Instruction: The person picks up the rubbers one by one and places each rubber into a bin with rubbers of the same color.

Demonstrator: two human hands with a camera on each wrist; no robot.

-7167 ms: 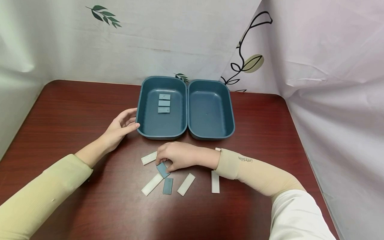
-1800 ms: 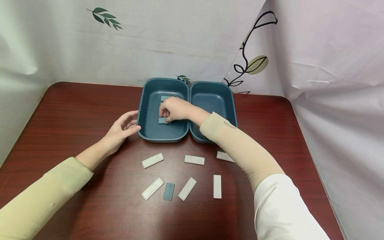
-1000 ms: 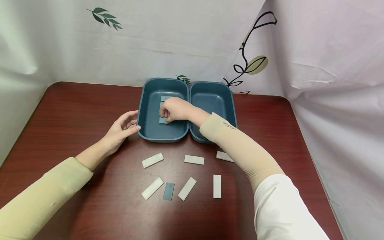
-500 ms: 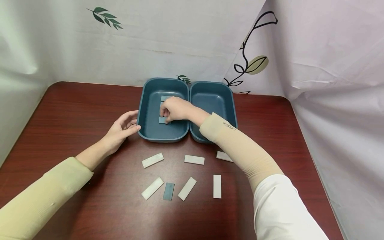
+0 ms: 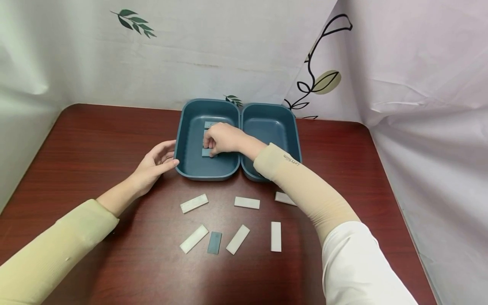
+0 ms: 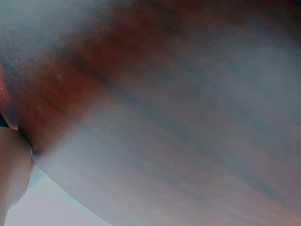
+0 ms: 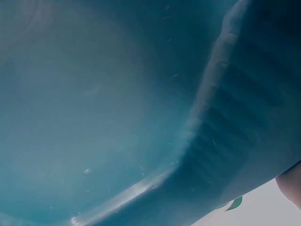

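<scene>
Now, from the head view, the right hand [image 5: 223, 137] is down inside the left box [image 5: 206, 167]. Its fingers are curled and, with its thumb, they pinch the near blue tile [image 5: 206, 153]. This tile lies flat, just under the thumb and fingertips, and its left end pokes out past them. Its long side runs left to right. The far blue tile [image 5: 211, 125] sits behind the hand and points the same way. The hand covers most of what lies between them. The left hand [image 5: 154, 165] has loose, spread fingers by the outside of the left box, with its thumb touching the corner. The right box [image 5: 269, 109] stands close beside the left one.

On the tabletop [image 5: 114, 140], the loose blue tile [image 5: 214, 242] points nearly front to back. It lies between the front left white tile [image 5: 193, 239] and the slanted white tile [image 5: 238, 239]. Both of these lean with their far ends to the right.

From the left wrist, the tabletop is a red-brown blur, and a bit of skin shows at the left edge.

From the right wrist, blue box walls fill most of the view, and I can't tell what the fingers do.
</scene>
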